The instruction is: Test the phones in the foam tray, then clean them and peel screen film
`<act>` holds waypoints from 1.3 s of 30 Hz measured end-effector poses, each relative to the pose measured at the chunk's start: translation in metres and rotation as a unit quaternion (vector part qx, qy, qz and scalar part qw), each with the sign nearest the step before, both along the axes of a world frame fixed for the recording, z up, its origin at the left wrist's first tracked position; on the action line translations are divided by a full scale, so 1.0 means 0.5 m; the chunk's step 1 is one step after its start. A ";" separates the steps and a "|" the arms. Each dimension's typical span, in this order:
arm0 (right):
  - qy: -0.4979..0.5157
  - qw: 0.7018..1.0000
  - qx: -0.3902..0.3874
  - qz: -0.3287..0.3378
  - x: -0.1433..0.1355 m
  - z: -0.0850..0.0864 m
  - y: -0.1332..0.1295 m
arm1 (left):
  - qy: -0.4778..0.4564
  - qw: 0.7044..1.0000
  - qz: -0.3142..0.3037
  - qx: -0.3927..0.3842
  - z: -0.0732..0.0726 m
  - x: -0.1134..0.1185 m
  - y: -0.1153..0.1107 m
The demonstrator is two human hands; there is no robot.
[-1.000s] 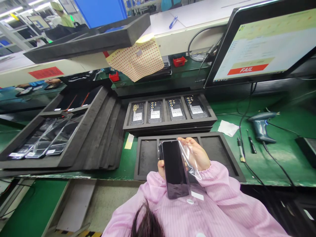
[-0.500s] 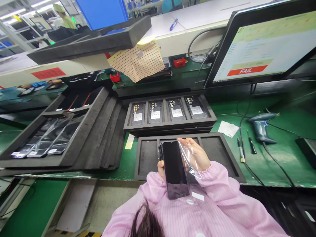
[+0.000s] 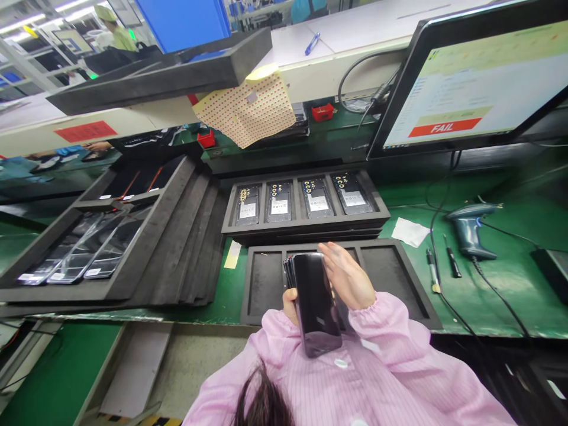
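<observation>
Black smartphone [image 3: 316,307], one, glossy face up towards the camera; front piece of a small stack of smartphones [image 3: 289,273], whose edges show fanned along its left side. Position: above the near edge of the green desk [image 3: 224,299], before the wearer's chest. Long axis: running from the body out towards the dark foam tray [image 3: 261,316], far end slightly to the left.

Left hand [image 3: 290,305], one: thumb closed on the left edge of the stack; remaining fingers mostly hidden behind, the stack gripped between. Nearer hand of the two, in contact.

Right hand [image 3: 352,281], one: just beside the upper right edge of the front smartphone, which lies to the left of and below its fingers [image 3: 333,258]. These extended and close together, little gap between; a sheen lies across them. Whether they touch the edge or pinch clear film, cannot be told.

Foam tray with four opened phones [image 3: 317,203], beyond the hands, battery labels showing.

Barcode scanner [image 3: 471,231], screwdriver [image 3: 453,258] and brush [image 3: 432,271], to the right.

Monitor [image 3: 477,89], upper right, reading "FAIL".
</observation>
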State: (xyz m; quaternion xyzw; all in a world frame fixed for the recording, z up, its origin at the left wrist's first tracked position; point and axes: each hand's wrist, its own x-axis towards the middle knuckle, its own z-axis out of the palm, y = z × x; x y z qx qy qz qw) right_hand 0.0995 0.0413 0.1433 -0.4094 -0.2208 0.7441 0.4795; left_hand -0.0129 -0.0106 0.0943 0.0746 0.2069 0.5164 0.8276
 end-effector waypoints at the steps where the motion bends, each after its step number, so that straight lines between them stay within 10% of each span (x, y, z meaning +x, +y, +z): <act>1: -0.010 1.000 -0.006 -0.009 -0.002 -0.007 -0.006 | 0.004 1.000 -0.013 -0.005 0.002 -0.006 0.004; 10: -0.149 0.970 0.055 0.182 0.009 -0.054 -0.066 | 0.248 0.963 0.080 -0.074 0.041 0.002 0.018; 17: 0.033 0.986 -0.004 0.162 0.123 -0.074 -0.063 | 0.042 0.991 -0.117 -0.053 0.019 -0.037 0.022; 20: -0.094 0.987 -0.034 0.122 0.191 -0.078 -0.057 | -0.016 0.990 -0.139 -0.021 0.002 -0.057 0.022; 22: -0.312 0.947 -0.034 0.074 0.219 -0.079 -0.043 | -0.034 0.989 -0.147 -0.008 -0.008 -0.062 0.020; 28: -0.753 0.656 0.024 0.046 0.215 -0.095 -0.008 | -0.081 0.988 -0.129 0.020 -0.017 -0.046 0.015; 39: -0.814 0.560 -0.045 0.146 0.222 -0.098 -0.040 | -0.091 0.988 -0.124 0.031 0.000 -0.022 0.004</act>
